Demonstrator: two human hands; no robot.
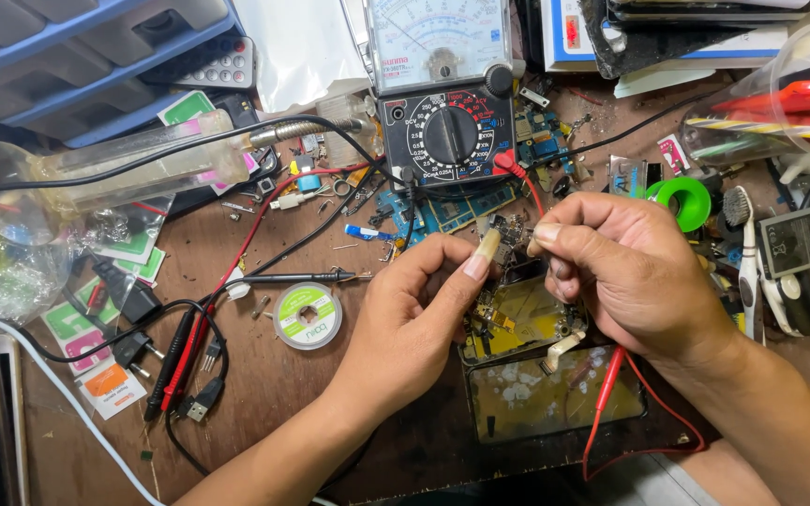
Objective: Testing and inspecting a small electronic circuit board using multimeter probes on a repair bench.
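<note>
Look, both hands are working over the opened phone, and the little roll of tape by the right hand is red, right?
Not quite. The head view shows both hands, left hand and right hand, over the opened phone, but the little roll of tape by the right hand is green, not red.

Bare brown wooden tabletop (264, 412) lies open at the lower left, between the round white solder-wick spool (307, 316) and the person's left hand (414, 319). Red and black probe leads (194, 347) cross its left edge. Farther up, the black analog multimeter (444, 94), blue circuit boards (452, 211) and clear glass flask (96, 173) crowd the way. To the right, a green tape roll (684, 201) and white toothbrush (747, 262) hem in the right hand (625, 272).
</note>
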